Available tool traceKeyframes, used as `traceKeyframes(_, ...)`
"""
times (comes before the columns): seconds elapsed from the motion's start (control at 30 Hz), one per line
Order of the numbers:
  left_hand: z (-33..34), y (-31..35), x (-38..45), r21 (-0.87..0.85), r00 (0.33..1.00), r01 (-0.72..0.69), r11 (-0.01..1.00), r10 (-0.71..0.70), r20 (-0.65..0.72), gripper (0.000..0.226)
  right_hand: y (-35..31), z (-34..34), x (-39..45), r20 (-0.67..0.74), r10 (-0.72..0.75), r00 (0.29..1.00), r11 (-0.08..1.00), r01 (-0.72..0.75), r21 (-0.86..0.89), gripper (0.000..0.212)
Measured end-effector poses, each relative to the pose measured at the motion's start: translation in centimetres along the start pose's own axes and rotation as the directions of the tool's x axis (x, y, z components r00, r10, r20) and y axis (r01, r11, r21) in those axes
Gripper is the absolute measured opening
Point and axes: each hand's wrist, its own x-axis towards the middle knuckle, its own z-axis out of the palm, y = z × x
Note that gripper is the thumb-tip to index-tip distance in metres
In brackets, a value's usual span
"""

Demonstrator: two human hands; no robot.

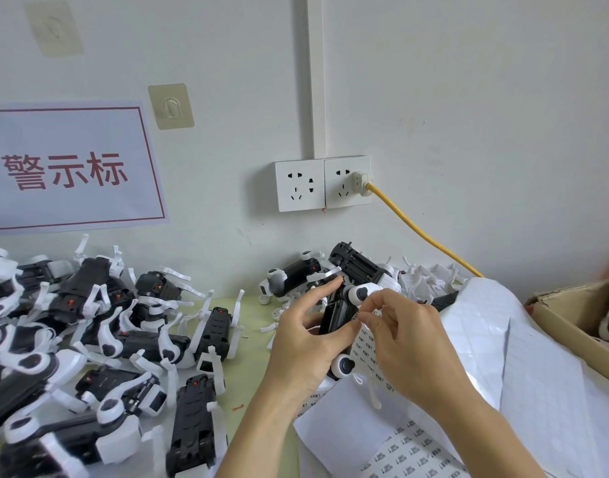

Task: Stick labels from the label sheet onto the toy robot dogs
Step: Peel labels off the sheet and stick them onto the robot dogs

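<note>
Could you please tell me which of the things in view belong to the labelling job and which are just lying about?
Part of the job:
- toy robot dog held in the left hand
- label sheet under the right hand
- pile of robot dogs on the left
- spare label sheets

Just lying about:
- wall sockets
- yellow cable
- red-lettered sign
- cardboard box
- adhesive hooks

Both forearms reach in from the near edge — the left hand (305,334) curled, forefinger extended far; the right hand (404,334) pinching, fingertips meeting the left thumb.
</note>
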Motion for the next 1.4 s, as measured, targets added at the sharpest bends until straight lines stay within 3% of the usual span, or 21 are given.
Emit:
traceKeyframes(0.37,0.2,0.3,-0.2,-0.054,1.000,-0.026,0.998,0.026,-0.016,0.051,-0.5,0.0,-0.1,-0.013,0.005,1.000,1.000,-0.005,-0.002,0.029)
traceKeyframes(0.77,0.5,0.0,0.1,-0.056,0.997,-0.060,0.997,0.057,-0.058,0.050,-1.4,0.3,-0.4,-0.142,-0.032,0.989,0.997,0.023,-0.067,0.034)
traceKeyframes(1.0,0.4,0.1,0.1,-0.068,0.998,-0.046,0.997,0.043,-0.044,0.050,-1.4,0.5,-0.4,-0.207,-0.059,0.977,0.996,0.044,-0.078,0.021)
traceKeyframes(1.4,0.3,0.3,-0.1,-0.098,0.999,-0.014,0.995,0.009,-0.044,0.050,-1.7,0.6,-0.5,-0.255,-0.043,0.966,0.996,0.021,-0.090,0.019)
